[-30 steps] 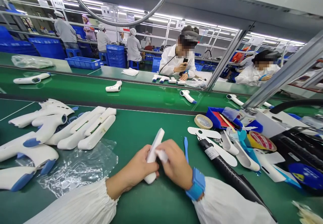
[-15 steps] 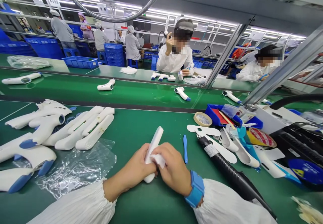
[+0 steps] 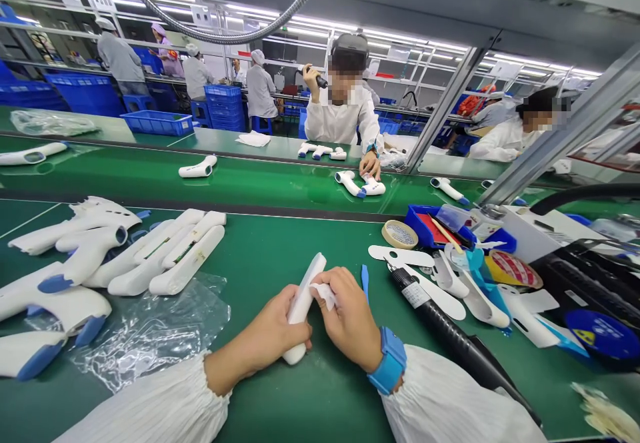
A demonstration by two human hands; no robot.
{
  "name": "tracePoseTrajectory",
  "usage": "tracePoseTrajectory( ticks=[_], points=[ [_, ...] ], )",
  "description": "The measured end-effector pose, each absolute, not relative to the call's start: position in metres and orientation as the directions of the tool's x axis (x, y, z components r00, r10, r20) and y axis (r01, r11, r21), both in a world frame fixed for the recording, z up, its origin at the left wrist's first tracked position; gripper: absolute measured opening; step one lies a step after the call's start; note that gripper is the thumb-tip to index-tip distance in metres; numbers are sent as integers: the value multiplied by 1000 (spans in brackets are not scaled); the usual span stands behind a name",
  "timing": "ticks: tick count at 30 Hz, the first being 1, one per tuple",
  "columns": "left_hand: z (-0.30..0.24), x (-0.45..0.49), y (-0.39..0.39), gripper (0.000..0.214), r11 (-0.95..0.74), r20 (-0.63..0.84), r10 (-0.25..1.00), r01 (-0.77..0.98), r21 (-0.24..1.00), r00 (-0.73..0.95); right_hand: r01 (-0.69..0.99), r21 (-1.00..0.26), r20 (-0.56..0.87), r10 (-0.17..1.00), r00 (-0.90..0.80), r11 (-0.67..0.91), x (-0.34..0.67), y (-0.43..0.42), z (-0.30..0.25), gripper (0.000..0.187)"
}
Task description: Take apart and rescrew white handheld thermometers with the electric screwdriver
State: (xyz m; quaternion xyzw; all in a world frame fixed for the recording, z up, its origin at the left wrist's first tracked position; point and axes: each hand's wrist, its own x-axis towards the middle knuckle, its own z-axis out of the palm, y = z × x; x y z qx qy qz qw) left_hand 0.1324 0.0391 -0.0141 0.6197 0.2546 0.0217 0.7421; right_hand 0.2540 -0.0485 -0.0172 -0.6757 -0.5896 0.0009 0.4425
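Observation:
My left hand [image 3: 273,333] is wrapped round a long white plastic housing [image 3: 306,293], holding it slanted above the green table [image 3: 280,243]. My right hand [image 3: 350,320] pinches a small white cloth [image 3: 323,291] against the housing's right side. A blue band [image 3: 393,360] sits on my right wrist. A blue plastic pry tool [image 3: 365,280] lies just right of my right hand. A black electric screwdriver [image 3: 440,323] lies further right.
White thermometer housings [image 3: 165,256] are piled at the left, with blue-tipped ones [image 3: 55,303] and a clear plastic bag [image 3: 150,330]. Tape roll [image 3: 400,234], blue tray [image 3: 435,226] and loose white parts [image 3: 450,290] crowd the right. A conveyor [image 3: 250,180] carries thermometers; a person opposite reaches onto it.
My right hand has slid the cloth a little up the housing. The person opposite lowered one hand onto the conveyor and raised a tool with the other. Thermometers on the conveyor moved left.

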Motion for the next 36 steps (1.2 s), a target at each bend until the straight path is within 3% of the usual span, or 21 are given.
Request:
tracePoseTrajectory(
  ticks=[11, 15, 21, 25, 31, 36],
  points=[
    [-13, 135, 41, 34, 256, -346, 333, 269, 928, 877, 857, -505, 555, 799, 231, 103, 251, -55, -19, 16],
    [-13, 136, 42, 28, 267, -322, 352, 236, 935, 879, 792, -579, 495, 856, 151, 195, 246, -55, -15, 16],
    [-13, 133, 41, 35, 223, -346, 333, 283, 933, 877, 778, -622, 515, 794, 324, 86, 253, -50, -14, 9],
    [-13, 133, 39, 39, 212, -315, 337, 254, 944, 887, 762, -639, 526, 780, 338, 100, 253, -53, -16, 10],
    [-12, 136, 41, 46, 280, -341, 323, 255, 925, 883, 840, -528, 551, 802, 229, 123, 244, -58, -15, 16],
    [-10, 136, 42, 44, 284, -335, 315, 249, 926, 888, 745, -642, 451, 875, 176, 181, 245, -57, -12, 14]
  ],
)
